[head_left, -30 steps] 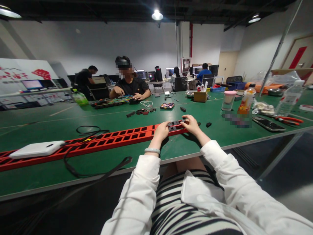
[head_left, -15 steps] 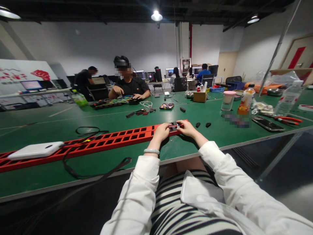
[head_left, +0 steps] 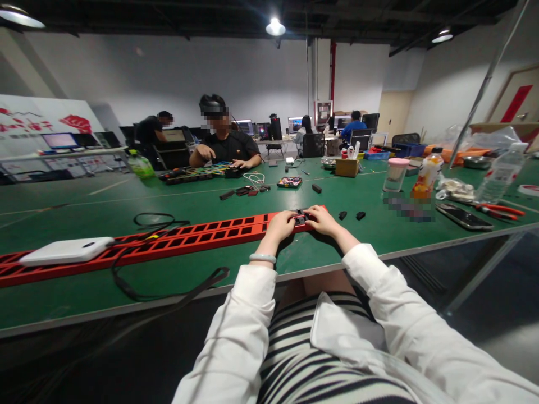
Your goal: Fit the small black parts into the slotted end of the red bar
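A long red slotted frame [head_left: 210, 234] lies across the green table [head_left: 328, 247]. Black pieces [head_left: 300, 216] sit in its right end, between my two hands. My left hand [head_left: 281, 225], with a pale bracelet at the wrist, has its fingers closed at the left side of these pieces. From the right, my right hand [head_left: 322, 220] bends its fingers onto the same end of the frame. What exactly the fingertips grip is too small to make out. Two small black pieces [head_left: 342, 215] [head_left: 361, 215] rest just right of my right hand.
A white power bank [head_left: 65, 251] with a black cable lies on the frame's left part. Across the table a person [head_left: 227, 148] handles wires. Bottles [head_left: 427, 174], a lidded cup [head_left: 394, 175], a phone [head_left: 463, 216] and red-handled pliers [head_left: 501, 211] stand or lie at right.
The view has shifted slightly, so the scene sits a little further right. Both hands stay at the frame's right end, with the right fingers slightly moved over the black pieces.
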Demonstrator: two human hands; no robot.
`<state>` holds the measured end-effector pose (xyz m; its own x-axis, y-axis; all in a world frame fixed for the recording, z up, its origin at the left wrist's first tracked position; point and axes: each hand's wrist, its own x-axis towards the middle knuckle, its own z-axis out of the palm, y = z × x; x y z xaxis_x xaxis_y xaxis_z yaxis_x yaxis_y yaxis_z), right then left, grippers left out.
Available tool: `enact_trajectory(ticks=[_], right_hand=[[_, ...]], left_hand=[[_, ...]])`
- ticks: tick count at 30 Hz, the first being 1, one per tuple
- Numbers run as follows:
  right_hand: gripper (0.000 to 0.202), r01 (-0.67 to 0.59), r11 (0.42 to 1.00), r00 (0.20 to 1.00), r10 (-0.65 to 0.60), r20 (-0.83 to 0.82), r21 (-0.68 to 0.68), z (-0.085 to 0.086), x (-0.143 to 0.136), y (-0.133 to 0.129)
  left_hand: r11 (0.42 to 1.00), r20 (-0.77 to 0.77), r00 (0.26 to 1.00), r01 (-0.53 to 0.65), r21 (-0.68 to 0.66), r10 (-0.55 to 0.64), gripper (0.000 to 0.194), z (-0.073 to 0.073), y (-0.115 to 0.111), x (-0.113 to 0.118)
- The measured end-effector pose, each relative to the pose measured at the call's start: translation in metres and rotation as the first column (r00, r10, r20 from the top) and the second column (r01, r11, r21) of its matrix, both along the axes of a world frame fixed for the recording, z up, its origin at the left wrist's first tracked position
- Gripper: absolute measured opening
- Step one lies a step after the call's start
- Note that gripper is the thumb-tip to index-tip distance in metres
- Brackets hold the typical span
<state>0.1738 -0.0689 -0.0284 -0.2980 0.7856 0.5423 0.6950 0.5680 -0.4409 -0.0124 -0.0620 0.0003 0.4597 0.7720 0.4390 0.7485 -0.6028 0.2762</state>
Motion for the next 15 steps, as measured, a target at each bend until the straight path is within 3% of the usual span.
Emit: enact_trajectory(ticks=[6, 15], right_hand=[[0.039, -0.003, 1.0, 0.997, 0.002, 0.074, 0.016, -0.0017, -0.0001, 0.0019], [0.038, -0.021, 0.999, 0.999, 0.02, 0.048, 0.025, -0.0052, 0.0017, 0.0059]], left_hand=[[1.0, -0.008, 1.0, 0.01, 0.002, -0.01, 0.032, -0.0022, 0.003, -0.001], [0.999, 0.001, 1.0, 0.026, 0.026, -0.026, 0.031, -0.0046, 0.0053, -0.0022]])
